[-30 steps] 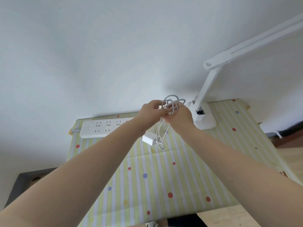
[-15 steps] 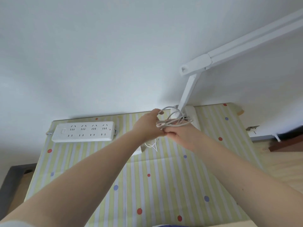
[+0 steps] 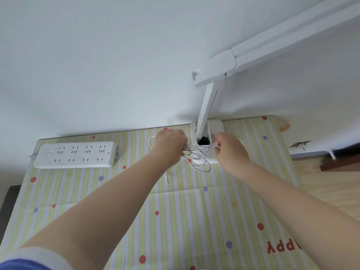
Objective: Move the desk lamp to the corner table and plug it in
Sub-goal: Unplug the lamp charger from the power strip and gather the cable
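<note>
A white desk lamp (image 3: 208, 106) stands on its base (image 3: 216, 126) at the back of the table (image 3: 194, 211), against the wall; its long arm runs up to the right. My left hand (image 3: 169, 142) is closed around a bunch of the lamp's white cord (image 3: 196, 157), whose loops hang out to the right of my fist. My right hand (image 3: 228, 148) pinches the front edge of the lamp base, beside a small label. The cord's plug is hidden. A white power strip (image 3: 75, 154) lies at the back left of the table.
The table wears a yellow-green striped cloth with coloured dots. A white wall rises directly behind it. Wooden floor (image 3: 327, 178) shows to the right, and a dark piece of furniture (image 3: 7, 199) sits at the left edge.
My right hand has let go of the cord bundle and moved right to the lamp base. My left hand now holds the bundle alone. The view has come closer to the table.
</note>
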